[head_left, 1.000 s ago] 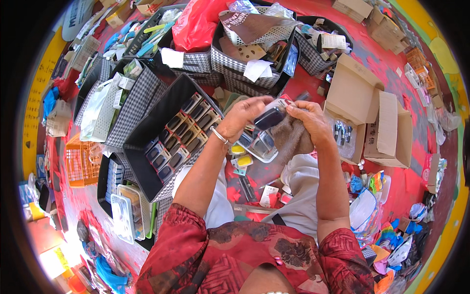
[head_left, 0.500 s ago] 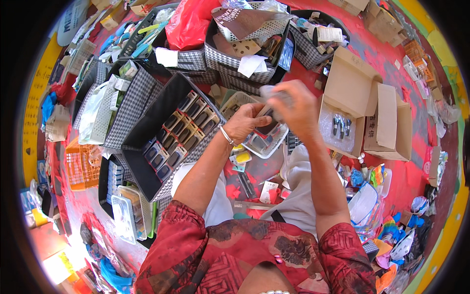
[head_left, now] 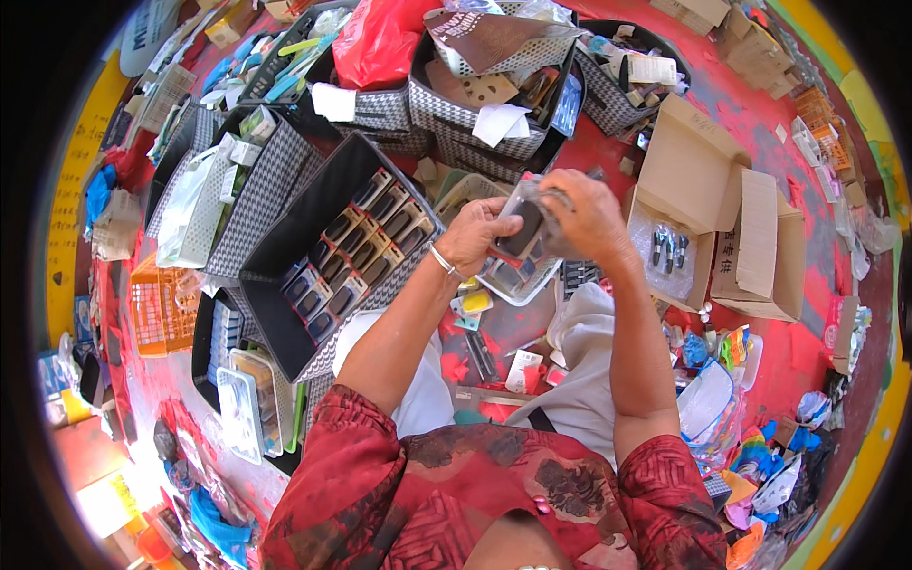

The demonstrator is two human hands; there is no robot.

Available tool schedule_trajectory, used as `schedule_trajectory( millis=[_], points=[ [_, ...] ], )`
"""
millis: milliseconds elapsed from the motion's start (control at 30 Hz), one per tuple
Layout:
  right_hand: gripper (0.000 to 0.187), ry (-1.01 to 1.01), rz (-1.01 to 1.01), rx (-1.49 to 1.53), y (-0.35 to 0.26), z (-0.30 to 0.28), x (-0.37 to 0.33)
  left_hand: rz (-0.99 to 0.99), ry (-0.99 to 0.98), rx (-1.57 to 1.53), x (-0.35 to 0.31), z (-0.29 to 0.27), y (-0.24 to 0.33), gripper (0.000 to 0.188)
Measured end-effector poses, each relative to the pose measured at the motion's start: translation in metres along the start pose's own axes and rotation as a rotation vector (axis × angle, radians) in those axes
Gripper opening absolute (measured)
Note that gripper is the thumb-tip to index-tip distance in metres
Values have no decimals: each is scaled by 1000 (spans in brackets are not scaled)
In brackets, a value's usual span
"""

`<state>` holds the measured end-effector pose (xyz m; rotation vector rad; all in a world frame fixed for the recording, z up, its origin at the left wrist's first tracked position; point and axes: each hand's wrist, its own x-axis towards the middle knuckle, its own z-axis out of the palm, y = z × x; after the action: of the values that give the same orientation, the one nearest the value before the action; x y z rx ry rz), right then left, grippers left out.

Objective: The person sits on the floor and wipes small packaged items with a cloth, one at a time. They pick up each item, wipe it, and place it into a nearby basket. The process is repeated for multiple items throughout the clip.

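My left hand [head_left: 475, 236] holds a clear-fronted blister pack [head_left: 521, 228] with a dark oval item inside, its thumb across the pack's front edge. At the pack's right side is my right hand [head_left: 591, 217], its fingers bent around a crumpled grey cloth [head_left: 557, 201] that lies against the pack. Below both hands stands a white plastic basket [head_left: 543, 285] with similar packs in it. Left of my left forearm, a tilted black-lined houndstooth box [head_left: 269, 285] holds rows of like packs [head_left: 366, 242] with dark oval items.
An open cardboard box [head_left: 689, 152] with bubble wrap and several black items stands to the right, beside another carton [head_left: 755, 252]. Houndstooth bins [head_left: 475, 123] full of goods line the far side. An orange basket [head_left: 157, 313] sits at left. Small goods lie between my legs.
My right hand has moved slightly right and down with the grey cloth, and more of the blister pack's front shows. My left hand keeps its hold. The whole view has shifted a little.
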<state>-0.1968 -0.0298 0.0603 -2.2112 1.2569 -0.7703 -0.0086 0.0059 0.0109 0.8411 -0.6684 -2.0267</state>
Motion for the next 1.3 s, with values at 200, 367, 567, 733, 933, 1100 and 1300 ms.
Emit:
schedule_trajectory(
  millis=[200, 367, 567, 733, 933, 1100, 1300],
  points=[
    [14, 200, 322, -104, 25, -19, -11, 142, 76, -45, -2, -10, 12, 35],
    [23, 331, 363, 110, 15, -8, -6, 222, 98, -49, -6, -8, 17, 41],
    [25, 331, 450, 264, -4, 8, -1, 453, 202, -7, -55, -30, 66, 32],
    [22, 287, 405, 280, -10, 11, -6, 559, 511, 84, -126, -81, 127, 35],
    [22, 214, 299, 95, -8, 19, -6, 427, 865, 418, -208, -170, 133, 41],
    [23, 159, 376, 115, 3, 26, -11, 188, 1013, 535, -267, -240, 82, 35],
    [18, 87, 415, 125, 0, 39, -12, -15, 998, 475, -283, -270, 36, 36]
  ],
)
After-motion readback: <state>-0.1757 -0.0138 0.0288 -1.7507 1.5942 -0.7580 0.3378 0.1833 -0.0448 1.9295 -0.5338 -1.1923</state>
